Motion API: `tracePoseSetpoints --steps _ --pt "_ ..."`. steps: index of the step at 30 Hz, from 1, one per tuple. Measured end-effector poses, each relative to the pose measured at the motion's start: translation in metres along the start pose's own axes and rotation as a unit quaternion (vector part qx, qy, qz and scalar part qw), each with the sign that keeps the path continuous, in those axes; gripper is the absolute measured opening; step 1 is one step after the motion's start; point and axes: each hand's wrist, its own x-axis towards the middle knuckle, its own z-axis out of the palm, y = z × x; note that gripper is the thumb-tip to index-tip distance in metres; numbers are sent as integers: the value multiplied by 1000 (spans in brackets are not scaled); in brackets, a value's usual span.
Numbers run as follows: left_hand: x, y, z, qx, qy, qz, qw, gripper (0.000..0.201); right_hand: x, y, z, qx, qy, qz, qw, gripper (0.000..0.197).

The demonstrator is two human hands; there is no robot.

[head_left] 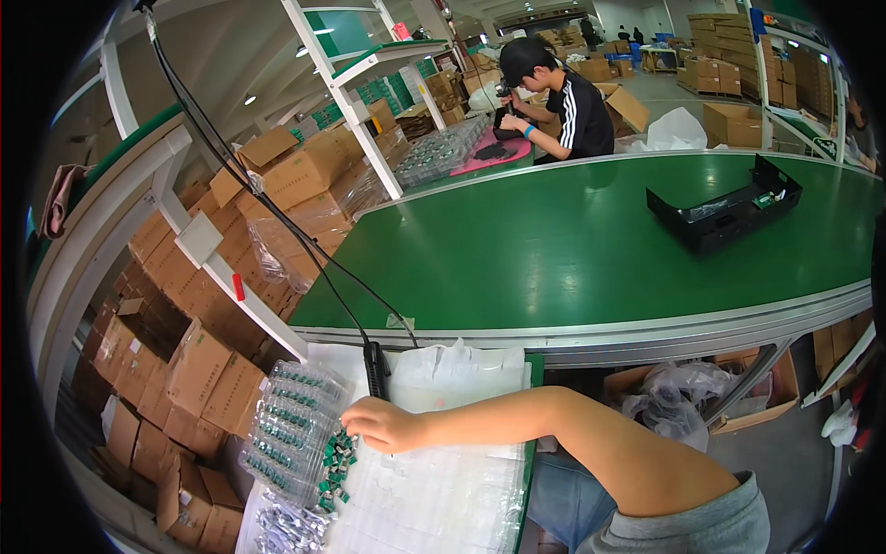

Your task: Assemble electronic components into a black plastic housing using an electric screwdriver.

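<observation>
My right hand (383,425) reaches in from the right over the white-covered work surface (434,494). Its fingers are curled down at the upper end of a heap of small green circuit boards (334,471); what sits between the fingertips is hidden. Just left of the heap lies a clear plastic tray (293,429) with rows of the same green pieces in it. Below the tray, a pile of small white and silvery pieces (288,528) is spread out. Behind my hand stands a slim black device (375,369) on a cable. My left hand is out of view.
Beyond is a green bench (517,249) with a metal edge, bearing a black housing (724,208). Two black cables (277,212) hang across the left. Stacked cardboard boxes (208,369) fill the left side. A person (563,111) works at the far bench.
</observation>
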Motion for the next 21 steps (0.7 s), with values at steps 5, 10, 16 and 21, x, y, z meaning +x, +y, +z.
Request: tracePoseSetpoints --steps 5,10,16,21 --pt "10 -25 8 138 104 255 951 24 1 5 5 3 11 116 993 15" --pt "16 -41 14 257 205 481 812 21 -7 16 -3 8 20 181 983 12" --pt "38 -62 8 309 296 646 633 20 -7 13 2 28 36 194 980 11" --pt "34 -57 12 218 346 607 681 19 -11 11 5 32 21 212 976 10"
